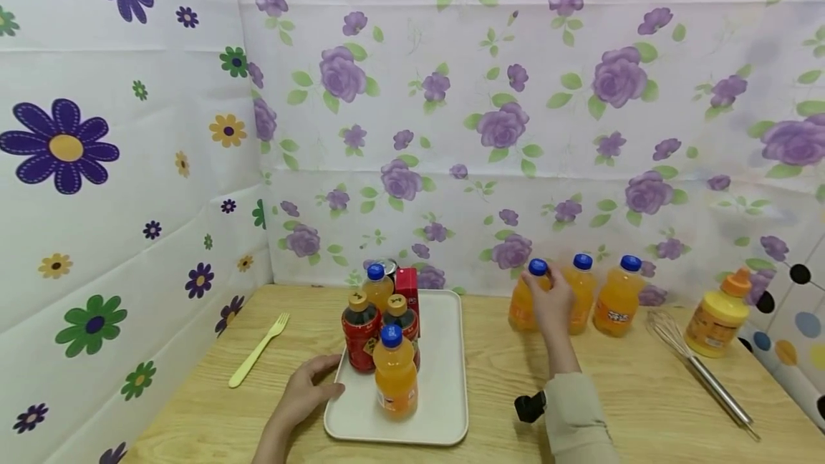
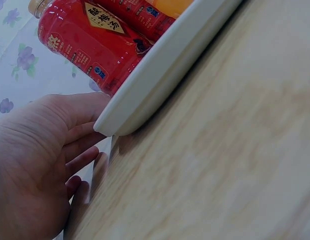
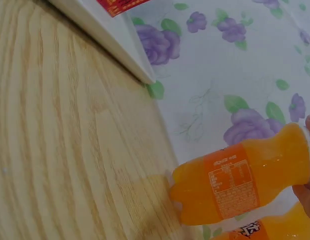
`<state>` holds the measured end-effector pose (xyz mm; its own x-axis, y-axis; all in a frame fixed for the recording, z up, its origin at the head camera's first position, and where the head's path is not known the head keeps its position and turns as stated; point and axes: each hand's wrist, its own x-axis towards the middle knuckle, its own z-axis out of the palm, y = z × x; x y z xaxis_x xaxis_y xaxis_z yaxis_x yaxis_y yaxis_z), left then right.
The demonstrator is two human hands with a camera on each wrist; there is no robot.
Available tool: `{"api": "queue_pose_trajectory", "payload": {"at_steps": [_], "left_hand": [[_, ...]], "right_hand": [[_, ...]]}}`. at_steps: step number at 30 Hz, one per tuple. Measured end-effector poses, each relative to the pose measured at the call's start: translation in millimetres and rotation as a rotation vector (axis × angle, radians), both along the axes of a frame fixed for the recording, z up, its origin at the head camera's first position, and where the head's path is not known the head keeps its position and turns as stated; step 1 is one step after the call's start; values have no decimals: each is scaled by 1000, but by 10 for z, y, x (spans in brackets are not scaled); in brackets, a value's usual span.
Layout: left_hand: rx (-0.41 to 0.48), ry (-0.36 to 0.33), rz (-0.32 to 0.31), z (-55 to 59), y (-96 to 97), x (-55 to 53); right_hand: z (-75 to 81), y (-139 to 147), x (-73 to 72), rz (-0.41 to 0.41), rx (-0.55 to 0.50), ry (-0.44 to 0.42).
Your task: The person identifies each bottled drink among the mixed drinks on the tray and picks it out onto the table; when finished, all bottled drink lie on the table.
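Note:
My right hand (image 1: 553, 301) pinches the blue cap of an orange drink bottle (image 1: 523, 304), upright in a row beside two like bottles (image 1: 582, 292) (image 1: 616, 299). In the right wrist view, the fingers are around the cap end of this orange drink bottle (image 3: 240, 177). My left hand (image 1: 308, 392) rests loosely at the left edge of a white tray (image 1: 445, 364), its thumb and index finger spread along the rim. On the tray stand two red-labelled plum drink bottles (image 1: 361, 335) (image 1: 407, 321), two orange drink bottles (image 1: 396, 378) (image 1: 379, 286), a red carton (image 1: 407, 281) and a partly hidden can (image 1: 388, 263).
A pale yellow fork (image 1: 259, 349) lies left of the tray. To the right are a whisk (image 1: 702, 371) and a yellow squeeze bottle (image 1: 717, 317) with an orange top. Flowered sheets (image 1: 451, 127) hang behind the wooden table (image 1: 496, 392) and along its sides.

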<state>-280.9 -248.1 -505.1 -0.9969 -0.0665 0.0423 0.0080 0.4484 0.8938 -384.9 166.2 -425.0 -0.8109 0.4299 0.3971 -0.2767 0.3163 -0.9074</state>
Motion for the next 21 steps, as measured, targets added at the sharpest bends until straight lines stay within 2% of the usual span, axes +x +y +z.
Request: {"api": "queue_pose_trajectory", "payload": {"at_steps": [3,6,14,21], "left_hand": [[-2,1,6,-11,-2,-4],[1,3,6,-20,4,-6],[-5,2,2,-15,30,2],[-13,13,-3,24,19,14]], "right_hand": [[24,-10,-74,35,24,-24],[27,-15,-127,28,19,-34],[3,23,-170,45,-14,-80],[75,43,-182,83,1,-112]]}}
